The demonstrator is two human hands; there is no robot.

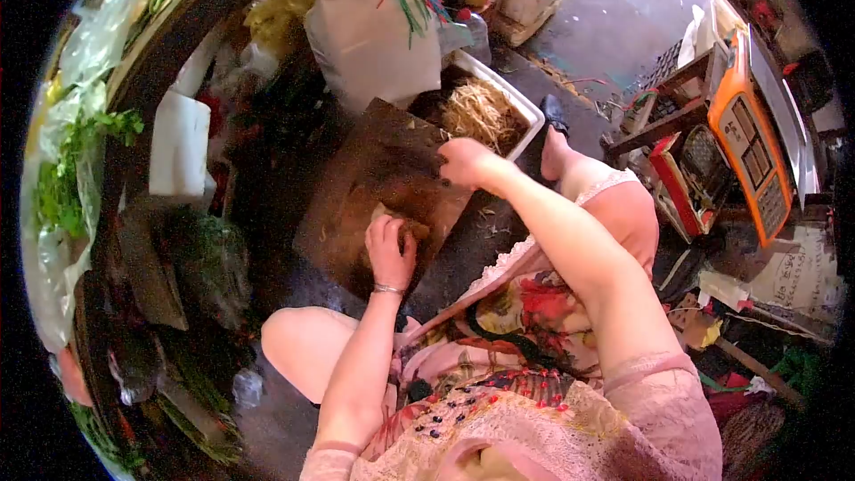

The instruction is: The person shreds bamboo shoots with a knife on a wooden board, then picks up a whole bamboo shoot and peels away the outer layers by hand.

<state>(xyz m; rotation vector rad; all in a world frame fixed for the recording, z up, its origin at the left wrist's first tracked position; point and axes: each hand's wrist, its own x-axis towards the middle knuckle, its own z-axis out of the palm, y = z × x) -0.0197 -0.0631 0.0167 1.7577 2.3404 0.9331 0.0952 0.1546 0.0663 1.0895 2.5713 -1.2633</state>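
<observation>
My left hand [389, 252], with a bracelet at the wrist, is low over a dark brown wooden board [329, 187]. Its fingers curl over a pale brown lump [381, 212] lying on the board, mostly covered by the hand. Farther up and to the right, my right hand [465, 163] is closed in a fist at the board's right edge. What it grips is hidden, and I cannot tell what it is. Just beyond that fist, a white foam box [533, 116] holds pale stringy sprouts [481, 112].
An orange scale [744, 129] stands at right above a red-edged box [674, 180]. A large white plastic bag [378, 44] is beyond the board. Leafy greens [61, 183] and a white container [179, 144] line the left side. Another foam box [517, 4] sits at the top.
</observation>
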